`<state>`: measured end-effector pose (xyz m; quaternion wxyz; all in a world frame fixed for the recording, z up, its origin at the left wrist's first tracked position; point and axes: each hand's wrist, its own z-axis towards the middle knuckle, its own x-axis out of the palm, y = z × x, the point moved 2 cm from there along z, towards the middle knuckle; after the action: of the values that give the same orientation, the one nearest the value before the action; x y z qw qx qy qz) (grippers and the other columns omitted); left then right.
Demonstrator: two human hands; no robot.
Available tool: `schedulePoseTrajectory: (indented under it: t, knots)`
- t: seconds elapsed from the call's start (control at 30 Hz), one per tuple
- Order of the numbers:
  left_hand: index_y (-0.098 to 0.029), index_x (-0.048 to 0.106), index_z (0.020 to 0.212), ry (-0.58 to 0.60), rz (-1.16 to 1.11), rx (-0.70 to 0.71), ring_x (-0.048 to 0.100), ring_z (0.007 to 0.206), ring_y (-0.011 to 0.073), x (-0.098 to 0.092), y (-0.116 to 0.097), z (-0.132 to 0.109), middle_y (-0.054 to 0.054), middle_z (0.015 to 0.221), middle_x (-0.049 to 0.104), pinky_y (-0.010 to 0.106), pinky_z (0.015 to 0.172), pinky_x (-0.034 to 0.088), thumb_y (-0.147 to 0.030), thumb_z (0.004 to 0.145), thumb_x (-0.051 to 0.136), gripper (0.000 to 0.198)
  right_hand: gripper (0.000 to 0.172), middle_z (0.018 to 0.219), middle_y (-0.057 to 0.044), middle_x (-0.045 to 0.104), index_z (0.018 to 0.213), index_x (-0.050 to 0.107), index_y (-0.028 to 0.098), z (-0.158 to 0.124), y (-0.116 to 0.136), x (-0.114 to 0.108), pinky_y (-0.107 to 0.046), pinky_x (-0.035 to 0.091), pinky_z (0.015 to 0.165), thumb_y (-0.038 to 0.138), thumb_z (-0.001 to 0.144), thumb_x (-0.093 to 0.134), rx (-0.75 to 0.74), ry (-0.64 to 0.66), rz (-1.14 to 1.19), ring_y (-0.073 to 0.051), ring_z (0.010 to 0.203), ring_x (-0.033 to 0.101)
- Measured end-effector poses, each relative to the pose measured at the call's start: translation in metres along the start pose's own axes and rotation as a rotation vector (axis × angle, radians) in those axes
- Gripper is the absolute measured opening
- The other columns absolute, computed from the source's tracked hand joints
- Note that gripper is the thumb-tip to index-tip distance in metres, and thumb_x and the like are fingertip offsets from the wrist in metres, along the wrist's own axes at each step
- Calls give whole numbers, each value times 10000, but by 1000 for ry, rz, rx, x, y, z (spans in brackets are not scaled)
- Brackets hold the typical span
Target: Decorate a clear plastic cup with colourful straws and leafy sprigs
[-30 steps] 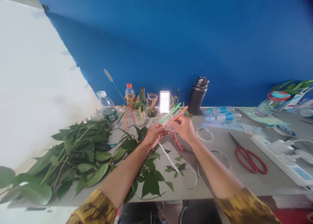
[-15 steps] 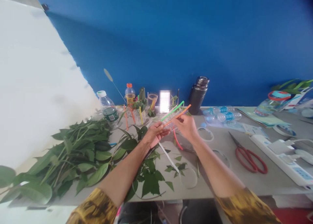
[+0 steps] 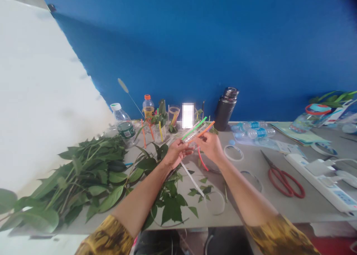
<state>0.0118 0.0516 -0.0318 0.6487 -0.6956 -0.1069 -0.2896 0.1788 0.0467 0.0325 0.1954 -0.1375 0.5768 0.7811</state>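
Observation:
My left hand (image 3: 176,154) and my right hand (image 3: 209,148) meet above the table, holding a transparent plastic piece (image 3: 193,135) between them. A green straw (image 3: 194,128) and an orange straw (image 3: 205,128) stick out of it, angled up and to the right. The fingers of my right hand pinch near the orange straw. A white strip (image 3: 192,178) lies on the table under my left wrist, and a red straw (image 3: 203,162) curves just below my right hand. Leafy green cuttings (image 3: 92,173) spread out to the left of my left forearm.
Red-handled scissors (image 3: 283,183) and a white power strip (image 3: 323,182) lie to the right. Several plastic rings (image 3: 233,153) and flattened water bottles (image 3: 252,133) rest nearby. A dark flask (image 3: 225,108) and a water bottle (image 3: 122,124) stand at the back, by the blue wall (image 3: 178,43).
My hands have drawn closer together around the plastic piece. The straw tips have dipped slightly and sit a little further left.

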Motion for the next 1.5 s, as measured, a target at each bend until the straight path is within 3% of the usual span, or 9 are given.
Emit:
schedulePoseTrajectory:
  t: [0.13, 0.27, 0.37, 0.5, 0.67, 0.87, 1.1, 1.37, 1.5]
  knots:
    - [-162, 631, 1146, -1, -7, 9, 759, 883, 202, 0, -1, 0, 78, 1065, 711, 298, 780, 588, -310, 712, 907, 535, 350, 558, -5, 619, 796, 761, 150, -2, -1, 1, -255, 361, 496, 485, 813, 662, -5, 37, 14, -149, 519, 507]
    - [-203, 569, 1272, 1, -24, 36, 764, 896, 215, 2, -5, -3, 72, 1108, 704, 320, 786, 589, -297, 725, 893, 642, 398, 534, -7, 620, 818, 757, 145, -3, 0, 2, -262, 377, 484, 527, 838, 644, -6, 79, 51, -159, 489, 536]
    - [-228, 527, 1324, 4, -24, 42, 767, 899, 226, 4, -5, -3, 69, 1142, 708, 335, 785, 590, -244, 684, 907, 744, 387, 520, -3, 615, 786, 734, 153, -2, 0, 2, -262, 380, 480, 528, 834, 650, -5, 68, 50, -163, 483, 549]
    - [-207, 548, 1266, -37, 14, 36, 768, 855, 208, 3, -2, -2, 53, 1070, 731, 325, 791, 587, -187, 650, 922, 720, 339, 502, 5, 604, 752, 711, 170, -2, 0, 2, -261, 374, 482, 491, 838, 645, -21, 56, 43, -163, 475, 553]
    - [-194, 573, 1232, -36, 14, 50, 764, 834, 186, 2, -2, -1, 41, 1006, 737, 333, 836, 589, -213, 667, 928, 667, 314, 508, 18, 619, 957, 759, 176, -4, 3, 2, -265, 421, 517, 443, 856, 626, -52, 70, 30, -177, 478, 592]
    - [-194, 591, 1230, -57, 20, 64, 762, 819, 189, 1, 0, 0, 43, 1022, 733, 355, 842, 593, -214, 668, 930, 657, 454, 510, 18, 643, 1256, 716, 163, -5, 4, -1, -293, 497, 590, 384, 874, 612, -47, 65, -3, -206, 516, 655]
    - [-174, 586, 1237, -72, 28, 82, 759, 788, 180, 3, 0, 0, 41, 998, 715, 334, 811, 591, -188, 642, 944, 695, 322, 497, 25, 603, 1022, 770, 183, -3, 3, -2, -280, 451, 556, 428, 876, 620, -43, 52, -53, -178, 468, 603]
    - [-197, 569, 1236, -1, 15, 27, 765, 839, 192, 4, -3, -2, 43, 1036, 725, 361, 869, 595, -206, 646, 938, 696, 256, 470, 32, 567, 776, 699, 190, -5, 9, -3, -258, 401, 485, 423, 850, 622, -26, 104, 100, -160, 443, 555]
    - [-187, 544, 1225, 20, -11, 17, 771, 837, 201, 4, -3, -3, 55, 1058, 725, 344, 843, 599, -221, 628, 952, 724, 246, 447, 36, 559, 778, 698, 185, -7, 14, -4, -252, 407, 491, 409, 848, 625, -24, 110, 123, -151, 437, 541]
